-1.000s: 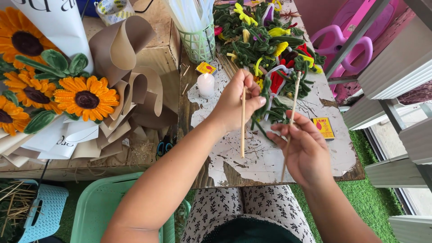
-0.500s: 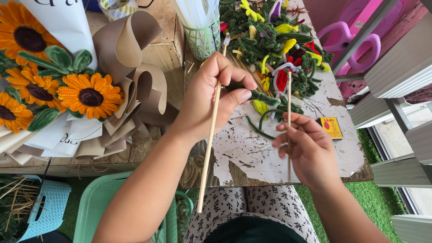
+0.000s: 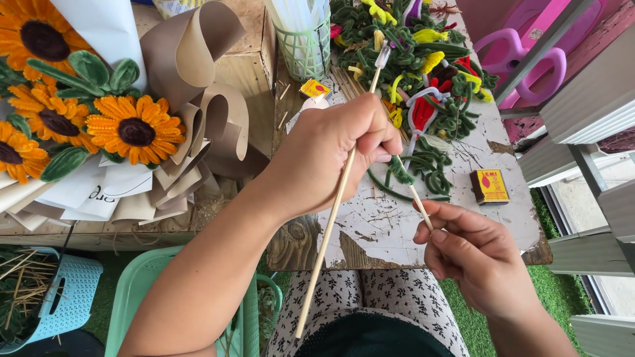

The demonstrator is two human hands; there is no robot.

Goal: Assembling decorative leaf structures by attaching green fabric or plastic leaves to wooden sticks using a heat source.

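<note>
Sticks, two thin wooden ones, are what the person has in hand above the scuffed white table (image 3: pixel 397 231). The left hand (image 3: pixel 331 158) is closed around the long stick (image 3: pixel 331 225), pinching it near its upper end so that the rest slants down toward the lap. The right hand (image 3: pixel 473 254) grips the lower end of a shorter stick (image 3: pixel 415 198) between thumb and fingers, and a bit of green pipe cleaner (image 3: pixel 399 170) sits wound on it, just where the two hands come close. Behind them lies a heap of pipe cleaners (image 3: pixel 423 53), mostly green with yellow and red, a mesh cup (image 3: pixel 305 49) of white sticks, and two small yellow boxes (image 3: pixel 489 186). Off to the left rest fuzzy sunflowers (image 3: pixel 135 129) in brown and white wrapping paper (image 3: pixel 198 99).

To my eye, the wrapping would go best if the short stick were kept steady by the right hand while the green fuzz is turned tightly, each coil touching the last, so no bare wood shows. The long stick looks awkward there; keeping it clear of the coil would help.
</note>
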